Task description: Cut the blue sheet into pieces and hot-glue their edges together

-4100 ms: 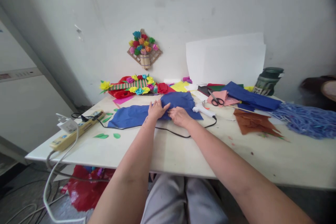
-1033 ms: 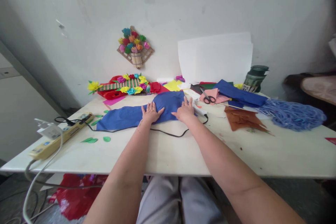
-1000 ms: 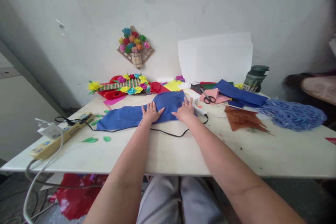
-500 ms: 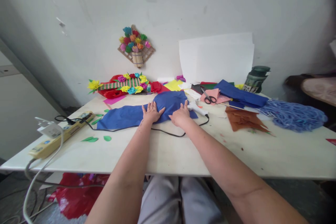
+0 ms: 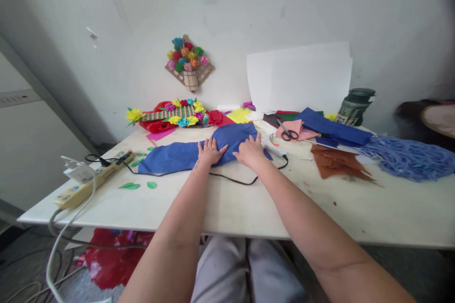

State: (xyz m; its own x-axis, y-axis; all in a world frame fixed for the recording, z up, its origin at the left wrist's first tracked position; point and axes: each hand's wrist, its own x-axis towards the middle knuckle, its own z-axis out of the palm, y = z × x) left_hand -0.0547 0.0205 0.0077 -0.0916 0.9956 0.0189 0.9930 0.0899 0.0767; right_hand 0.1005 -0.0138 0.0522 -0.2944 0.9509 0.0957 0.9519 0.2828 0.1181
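Observation:
A long piece of blue crepe paper or cloth [image 5: 170, 157] lies across the middle of the table. My left hand [image 5: 211, 151] rests flat on its middle, fingers spread. Toward its right end my right hand [image 5: 250, 152] presses down, index finger and thumb stretched out, the other fingers partly hidden. Just beyond the right hand lies a white glue gun [image 5: 277, 147], partly covered by that hand. Its black cord [image 5: 234, 181] runs in front of the blue piece to the left. Green paper leaves [image 5: 151, 185] are scattered near the left end.
A yellow power strip [image 5: 81, 188] with a white charger [image 5: 78, 172] sits at the left edge. Toward the right are scissors [image 5: 288, 134], brown paper [image 5: 337, 163], a green bottle [image 5: 355, 106] and a blue stringy heap [image 5: 415, 158]. Paper flowers [image 5: 183, 122] lie at the back.
The whole view has shifted slightly, so things appear a little farther right. Both hands stay on the blue piece, with hardly any movement across it.

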